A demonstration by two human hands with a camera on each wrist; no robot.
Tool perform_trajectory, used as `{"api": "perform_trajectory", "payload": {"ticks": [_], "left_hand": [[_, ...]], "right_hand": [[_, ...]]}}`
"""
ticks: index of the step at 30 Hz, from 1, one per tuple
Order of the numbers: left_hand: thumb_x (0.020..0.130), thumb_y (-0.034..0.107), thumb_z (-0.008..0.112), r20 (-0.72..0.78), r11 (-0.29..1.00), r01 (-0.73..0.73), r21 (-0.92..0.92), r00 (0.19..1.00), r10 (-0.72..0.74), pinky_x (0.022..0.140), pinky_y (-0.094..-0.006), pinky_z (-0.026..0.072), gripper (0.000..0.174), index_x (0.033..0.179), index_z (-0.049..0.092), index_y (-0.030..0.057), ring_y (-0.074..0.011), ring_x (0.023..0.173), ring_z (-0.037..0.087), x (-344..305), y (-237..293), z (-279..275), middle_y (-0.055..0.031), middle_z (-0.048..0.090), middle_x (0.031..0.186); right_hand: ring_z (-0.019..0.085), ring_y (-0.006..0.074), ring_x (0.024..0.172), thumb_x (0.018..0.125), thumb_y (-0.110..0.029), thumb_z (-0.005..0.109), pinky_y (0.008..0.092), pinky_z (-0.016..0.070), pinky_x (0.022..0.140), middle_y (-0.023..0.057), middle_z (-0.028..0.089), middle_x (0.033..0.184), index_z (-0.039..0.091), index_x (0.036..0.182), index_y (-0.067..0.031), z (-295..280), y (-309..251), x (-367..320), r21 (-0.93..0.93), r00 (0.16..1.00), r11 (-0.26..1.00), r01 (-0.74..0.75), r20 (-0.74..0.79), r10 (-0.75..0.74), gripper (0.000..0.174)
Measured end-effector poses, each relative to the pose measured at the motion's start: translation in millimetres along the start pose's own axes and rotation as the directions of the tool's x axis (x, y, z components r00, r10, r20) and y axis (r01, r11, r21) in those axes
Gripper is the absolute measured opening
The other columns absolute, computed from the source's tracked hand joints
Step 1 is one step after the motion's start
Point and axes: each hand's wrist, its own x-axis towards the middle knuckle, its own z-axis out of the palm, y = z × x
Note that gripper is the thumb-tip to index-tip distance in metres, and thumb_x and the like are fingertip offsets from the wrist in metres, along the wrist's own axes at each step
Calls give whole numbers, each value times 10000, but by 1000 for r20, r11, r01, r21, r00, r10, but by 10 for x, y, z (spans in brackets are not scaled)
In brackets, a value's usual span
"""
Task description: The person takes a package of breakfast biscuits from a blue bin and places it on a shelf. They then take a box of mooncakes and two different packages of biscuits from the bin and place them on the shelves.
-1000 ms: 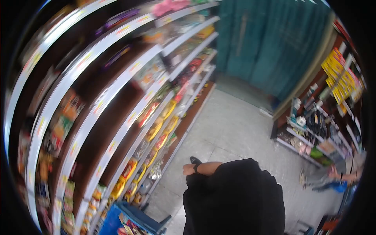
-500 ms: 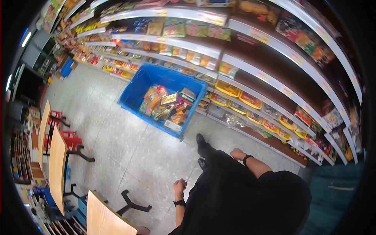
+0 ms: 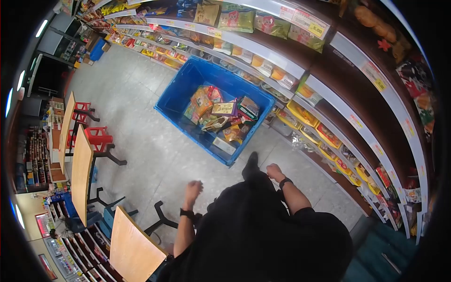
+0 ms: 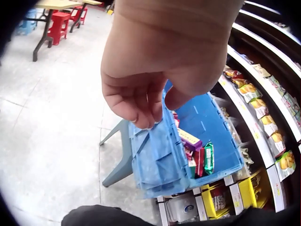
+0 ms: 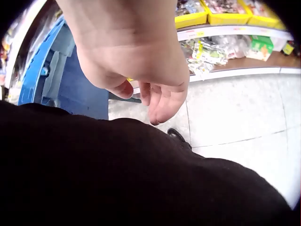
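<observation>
A blue plastic crate (image 3: 188,134) holds several snack packets (image 3: 203,104), a purple box (image 3: 224,109) and a small white box (image 3: 224,145). My left hand (image 3: 193,193) hangs in the air short of the crate, its fingers loosely curled around nothing. In the left wrist view, that hand (image 4: 141,89) overlaps the crate's near wall (image 4: 160,160). My right hand (image 3: 274,171) hangs on the shelf side, also loosely curled and holding nothing. The right wrist view has its fingers (image 5: 164,106) bent downward, with the crate's side (image 5: 80,84) beyond.
Long shelves (image 3: 275,58) of packaged snacks run along the right, with yellow bins (image 3: 303,113) low down. Grey-blue stool legs (image 4: 120,165) show under the crate. Wooden tables (image 3: 134,244) and red stools (image 3: 97,136) stand at the left. A dark shoe (image 3: 252,162) is near the crate.
The view has swung from the shelves and green curtain to the crate, which now appears nearer. Both hands are now in view; the left has risen and moved left.
</observation>
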Motion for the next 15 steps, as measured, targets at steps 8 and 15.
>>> {"api": "perform_trajectory", "payload": {"ticks": [8, 15], "left_hand": [[934, 226, 554, 41, 983, -179, 35, 983, 178, 608, -277, 479, 270, 886, 664, -16, -136, 661, 599, 436, 1447, 157, -73, 661, 755], [914, 200, 599, 256, 931, -299, 210, 936, 242, 650, -294, 493, 232, 887, 657, -24, -150, 690, 604, 961, 1962, 179, -75, 658, 767]], "right_hand": [[621, 245, 614, 855, -161, 506, 376, 510, 540, 142, 622, 745, 543, 961, -41, -167, 350, 60, 421, 968, 883, -210, -39, 249, 164], [645, 250, 712, 852, -233, 540, 370, 535, 638, 146, 658, 845, 554, 1034, -33, -83, 565, 34, 577, 951, 795, -186, -99, 294, 271]]}}
